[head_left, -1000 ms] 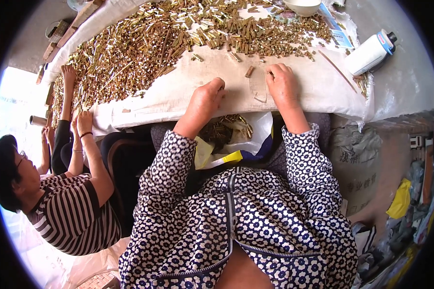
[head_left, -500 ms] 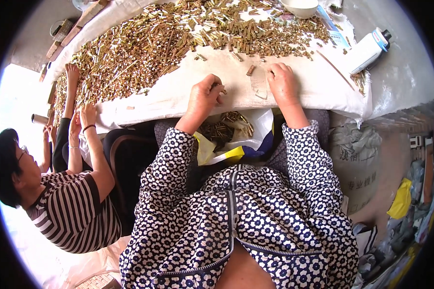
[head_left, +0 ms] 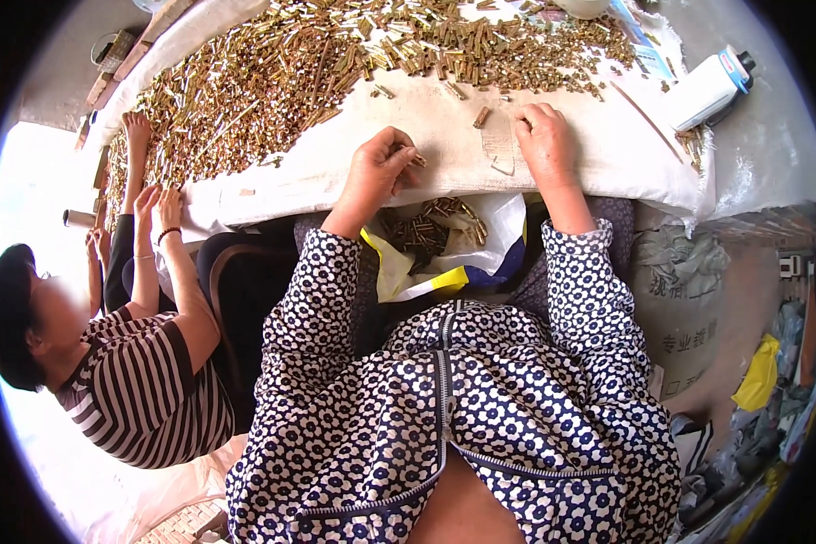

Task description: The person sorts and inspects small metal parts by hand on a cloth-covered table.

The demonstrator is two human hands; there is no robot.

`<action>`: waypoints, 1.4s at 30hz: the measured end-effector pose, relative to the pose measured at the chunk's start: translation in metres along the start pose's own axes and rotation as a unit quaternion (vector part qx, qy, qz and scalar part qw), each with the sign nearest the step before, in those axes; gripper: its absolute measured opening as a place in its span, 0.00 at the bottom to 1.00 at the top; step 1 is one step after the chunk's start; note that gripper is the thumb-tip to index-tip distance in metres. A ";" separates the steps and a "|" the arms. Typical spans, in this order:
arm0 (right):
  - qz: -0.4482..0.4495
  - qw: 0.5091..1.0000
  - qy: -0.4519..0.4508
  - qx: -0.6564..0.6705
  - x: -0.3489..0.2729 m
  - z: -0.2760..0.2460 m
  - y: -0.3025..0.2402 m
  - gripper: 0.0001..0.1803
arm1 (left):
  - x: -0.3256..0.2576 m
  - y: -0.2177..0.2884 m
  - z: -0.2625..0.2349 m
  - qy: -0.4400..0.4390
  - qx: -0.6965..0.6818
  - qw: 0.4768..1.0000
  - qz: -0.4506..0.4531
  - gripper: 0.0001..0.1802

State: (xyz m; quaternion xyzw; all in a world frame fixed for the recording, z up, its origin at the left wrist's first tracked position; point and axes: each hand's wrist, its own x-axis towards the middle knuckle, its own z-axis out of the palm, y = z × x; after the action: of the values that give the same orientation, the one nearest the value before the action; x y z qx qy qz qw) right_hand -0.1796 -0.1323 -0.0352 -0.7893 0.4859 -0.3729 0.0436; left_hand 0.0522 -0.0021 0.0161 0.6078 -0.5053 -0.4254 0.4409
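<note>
My left hand is raised over the near edge of the cloth-covered table. Its thumb and fingers pinch a small brass-coloured metal piece. Further right, my right hand rests on the cloth with its fingers curled downward; whatever they hold is hidden. Between the hands lie a short brownish metal piece and a thin bent wire-like bit. Beneath the table edge, an open white, yellow and blue bag on my lap contains several brass-coloured pieces.
A broad heap of small brass-coloured pieces covers the table's far and left parts. A thin stick and a white bottle lie at right, with a pale bowl at the far edge. Left of me sits a person in stripes.
The whole view has shifted slightly. My left hand still pinches the small piece, with its fingers turned a little. My right hand stays curled on the cloth.
</note>
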 end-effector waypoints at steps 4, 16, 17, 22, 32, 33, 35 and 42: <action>0.003 1.000 0.004 0.015 0.000 0.000 -0.001 0.04 | -0.008 -0.007 -0.005 -0.021 -0.221 0.975 -0.023 0.05; -0.029 1.000 0.002 0.004 -0.001 -0.004 -0.004 0.04 | -0.018 -0.001 0.007 -0.005 -0.342 0.940 -0.013 0.03; -0.031 1.000 0.002 0.003 -0.001 -0.004 -0.003 0.04 | -0.018 0.000 0.008 -0.005 -0.343 0.939 -0.012 0.03; -0.021 0.999 -0.032 -0.004 -0.003 -0.005 0.000 0.11 | -0.019 0.010 0.013 0.020 -0.167 0.985 0.032 0.02; -0.025 0.999 0.013 0.017 -0.005 -0.001 0.000 0.04 | 0.002 0.011 0.010 -0.016 0.421 0.873 0.245 0.07; -0.019 1.000 0.010 0.019 -0.004 -0.001 0.001 0.04 | 0.005 0.011 0.010 -0.021 0.420 0.875 0.239 0.06; -0.013 1.000 0.010 0.022 -0.004 0.000 0.002 0.04 | 0.007 0.008 0.009 -0.027 0.420 0.876 0.234 0.06; -0.009 1.000 0.004 0.016 -0.004 0.003 0.004 0.04 | 0.000 -0.001 -0.004 -0.036 0.002 0.999 -0.035 0.04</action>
State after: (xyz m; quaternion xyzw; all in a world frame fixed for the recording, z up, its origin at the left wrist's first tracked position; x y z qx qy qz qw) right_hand -0.1822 -0.1324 -0.0411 -0.7916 0.4729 -0.3836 0.0508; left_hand 0.0561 -0.0014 0.0156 0.6102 -0.5001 -0.4612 0.4060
